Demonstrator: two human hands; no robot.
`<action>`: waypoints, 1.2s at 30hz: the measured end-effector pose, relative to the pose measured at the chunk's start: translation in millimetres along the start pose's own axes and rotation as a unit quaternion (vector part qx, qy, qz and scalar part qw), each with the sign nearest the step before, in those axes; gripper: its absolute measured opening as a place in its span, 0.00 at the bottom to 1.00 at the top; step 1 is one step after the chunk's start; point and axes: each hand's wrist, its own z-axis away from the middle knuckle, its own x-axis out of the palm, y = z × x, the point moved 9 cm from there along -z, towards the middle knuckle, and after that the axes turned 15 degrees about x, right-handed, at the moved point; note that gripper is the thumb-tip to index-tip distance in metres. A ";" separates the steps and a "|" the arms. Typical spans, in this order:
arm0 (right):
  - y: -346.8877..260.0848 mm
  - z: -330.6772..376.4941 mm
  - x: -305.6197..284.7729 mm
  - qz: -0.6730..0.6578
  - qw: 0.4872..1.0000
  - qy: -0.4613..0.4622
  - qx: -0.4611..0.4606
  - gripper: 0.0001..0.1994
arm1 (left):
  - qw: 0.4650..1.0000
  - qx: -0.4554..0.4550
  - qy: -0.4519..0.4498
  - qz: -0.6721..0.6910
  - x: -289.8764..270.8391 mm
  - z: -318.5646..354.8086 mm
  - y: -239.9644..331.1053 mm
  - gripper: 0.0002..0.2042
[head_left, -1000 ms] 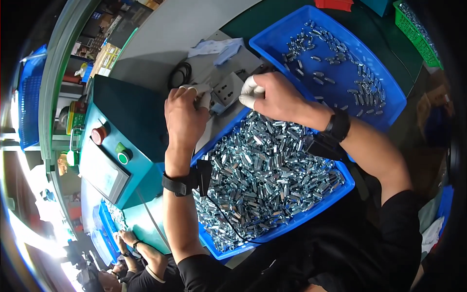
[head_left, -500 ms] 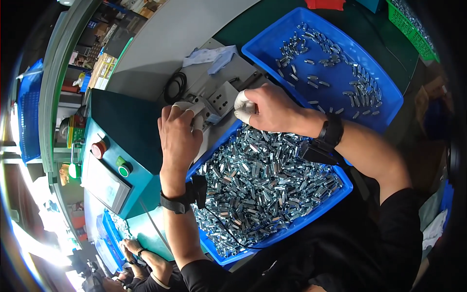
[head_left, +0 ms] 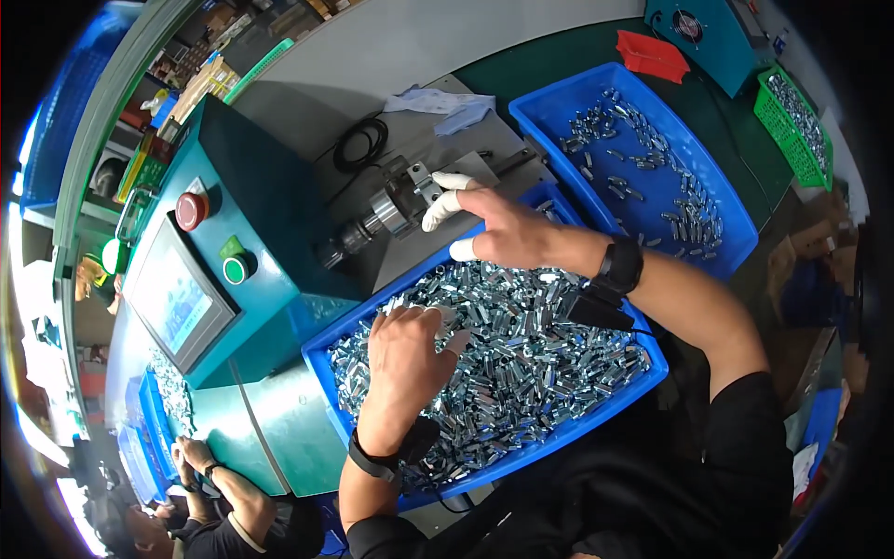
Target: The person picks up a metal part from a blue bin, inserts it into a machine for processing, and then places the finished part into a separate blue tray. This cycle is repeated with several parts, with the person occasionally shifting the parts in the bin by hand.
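My left hand (head_left: 408, 359) is over the near blue bin (head_left: 656, 368), its fingers bent down at the heap of small shiny metal hex pieces (head_left: 521, 345). Its thumb stands apart from the index finger, and some fingertips are hidden. My right hand (head_left: 507, 224), with white covers on its fingertips, reaches to the metal block of the fixture (head_left: 425, 184). Its fingers are spread, the thumb well apart from them, and no piece shows between them. Beside those fingertips is the round metal chuck (head_left: 386, 212) of the teal machine (head_left: 270, 186).
A second blue bin (head_left: 745, 247) with scattered pieces stands at the far right. The machine carries a red button (head_left: 192, 211), a green button (head_left: 235, 270) and a screen (head_left: 177, 298). A cloth (head_left: 456, 107) and black cable (head_left: 361, 144) lie behind. Another person's hands (head_left: 194, 456) work at lower left.
My left hand has left the fixture and come down toward me to the near bin's pieces. My right hand has opened its fingers at the fixture. The view has shifted, showing more at the right.
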 end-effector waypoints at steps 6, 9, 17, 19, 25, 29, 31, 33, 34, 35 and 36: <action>-7.4 -2.4 16.6 0.013 1.000 -0.022 0.004 0.17 | 0.998 -0.007 -0.049 -0.041 12.2 9.4 -8.8 0.12; -5.8 -4.2 18.0 0.010 0.999 -0.031 -0.002 0.16 | 0.997 -0.012 -0.072 -0.041 16.7 6.9 -10.0 0.13; 3.7 -8.2 12.7 -0.052 0.998 -0.039 -0.009 0.14 | 0.998 0.001 -0.055 -0.003 22.4 0.0 -15.1 0.11; 5.9 -9.6 12.6 -0.064 0.997 -0.036 -0.009 0.14 | 0.999 0.001 -0.040 0.013 20.1 -0.4 -14.5 0.11; 9.3 -9.2 7.6 -0.093 0.996 -0.001 -0.002 0.14 | 0.999 0.028 -0.019 0.002 16.4 -4.9 -6.6 0.12; 9.5 -8.5 3.8 -0.105 0.994 0.005 0.015 0.14 | 0.998 0.057 -0.009 -0.031 12.3 -6.8 -0.1 0.11; 10.2 -9.8 4.6 -0.110 0.994 0.000 0.020 0.15 | 0.997 0.071 0.002 -0.019 12.3 -5.3 0.5 0.10; 9.1 -11.1 4.0 -0.074 0.997 0.033 -0.004 0.14 | 0.997 0.075 0.011 -0.013 10.3 -3.4 1.1 0.10; 5.5 -11.7 3.0 -0.055 0.997 0.047 -0.017 0.14 | 0.997 0.073 0.004 -0.011 10.9 -3.3 1.1 0.09; 4.0 -12.8 3.2 -0.054 0.997 0.044 -0.019 0.14 | 0.997 0.071 -0.003 -0.009 11.4 -3.4 0.9 0.08; 6.3 -15.2 3.4 -0.078 0.996 0.031 -0.002 0.14 | 0.998 0.068 -0.010 -0.007 11.9 -3.1 0.2 0.07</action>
